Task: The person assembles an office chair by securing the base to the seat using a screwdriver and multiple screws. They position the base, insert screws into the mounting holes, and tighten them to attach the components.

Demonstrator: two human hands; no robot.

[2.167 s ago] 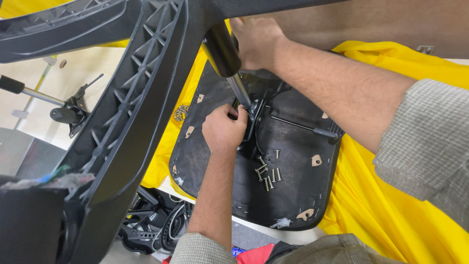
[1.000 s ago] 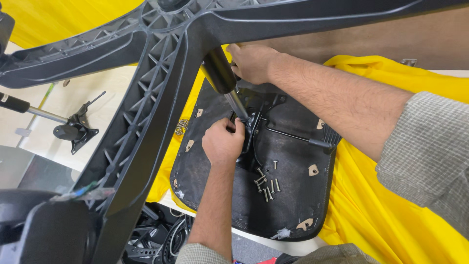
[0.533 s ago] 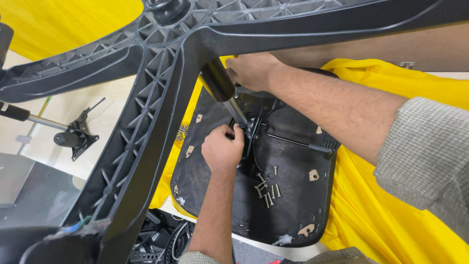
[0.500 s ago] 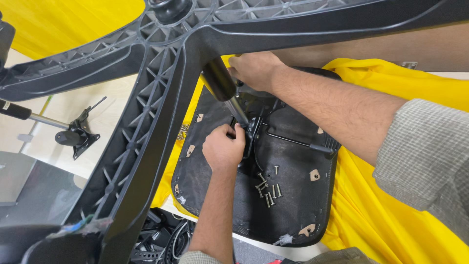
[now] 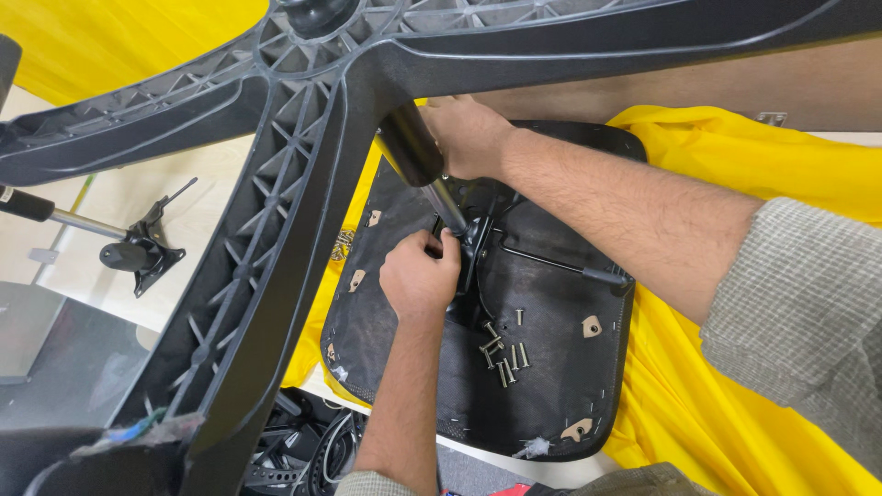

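Left hand [image 5: 418,280] pinches the black mechanism [image 5: 478,253] at the seat underside [image 5: 551,367]. Right hand [image 5: 469,138] closes round the gas cylinder [image 5: 413,152] beneath the star base [image 5: 303,184]. Loose screws [image 5: 505,349] lie beside, on yellow cloth [image 5: 735,413].

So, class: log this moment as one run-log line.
left hand: at mechanism under seat | right hand: on gas cylinder | loose screws on seat | chair base overhead
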